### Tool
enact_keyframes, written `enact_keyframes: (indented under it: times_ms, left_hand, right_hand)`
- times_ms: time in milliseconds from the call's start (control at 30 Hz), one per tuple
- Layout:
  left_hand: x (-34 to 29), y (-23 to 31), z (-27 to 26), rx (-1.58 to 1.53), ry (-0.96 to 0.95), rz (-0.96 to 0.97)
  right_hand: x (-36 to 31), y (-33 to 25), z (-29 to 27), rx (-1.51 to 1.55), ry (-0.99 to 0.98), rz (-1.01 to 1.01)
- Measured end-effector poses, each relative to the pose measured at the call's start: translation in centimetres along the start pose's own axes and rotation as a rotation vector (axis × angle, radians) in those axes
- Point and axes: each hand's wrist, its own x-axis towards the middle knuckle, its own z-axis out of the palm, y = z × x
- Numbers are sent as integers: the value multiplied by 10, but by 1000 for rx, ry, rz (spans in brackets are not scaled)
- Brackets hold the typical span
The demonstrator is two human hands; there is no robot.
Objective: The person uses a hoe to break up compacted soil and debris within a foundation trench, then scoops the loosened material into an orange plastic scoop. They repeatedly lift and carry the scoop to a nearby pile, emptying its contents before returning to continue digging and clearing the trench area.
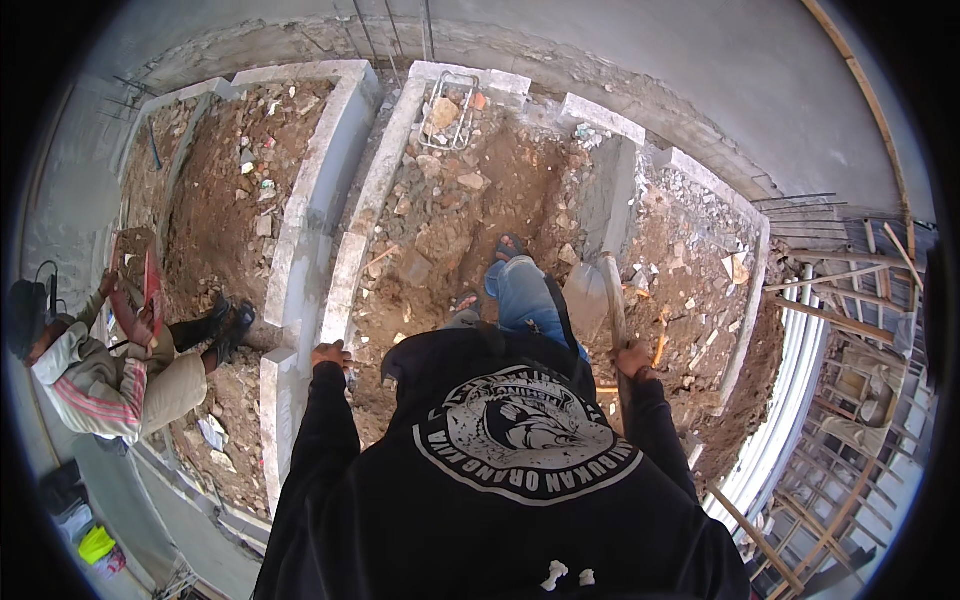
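Observation:
My right hand (632, 360) is closed round the wooden handle of a hoe (615, 318). The hoe's broad, dirt-coloured blade (587, 293) lies beside the handle, close to my right leg. My left hand (332, 356) has its fingers curled, with nothing visible in them. It is at the lower end of a pale low wall (345, 275); whether it touches the wall I cannot tell. My sandalled feet (508, 248) stand on brown, stony soil (440, 235) between low walls.
On the left, a person (100, 385) sits holding a red-edged flat object (150, 285). A bent metal frame (450, 110) and a stone (440, 115) lie at the far end. White pipes (785, 390) and wooden scaffolding (850, 480) are on the right. Rubble litters the soil.

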Motion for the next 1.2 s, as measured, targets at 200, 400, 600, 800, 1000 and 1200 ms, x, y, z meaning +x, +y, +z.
enact_keyframes:
  times_ms: [200,400,600,800,1000,1200]
  left_hand:
    - [25,19,28,-276,-86,-270]
    - [24,77,224,513,21,128]
    - [34,148,301,448,83,154]
    - [34,208,363,515,83,172]
    - [10,259,372,464,158,219]
    - [7,281,382,361,195,88]
  right_hand:
    - [-25,-36,10,72,74,71]
    - [66,147,-7,-19,161,128]
    - [83,9,-62,186,-172,286]
    - [143,-25,-148,208,-297,339]
    - [202,-99,-209,148,-259,305]
    - [218,-210,-244,113,-164,165]
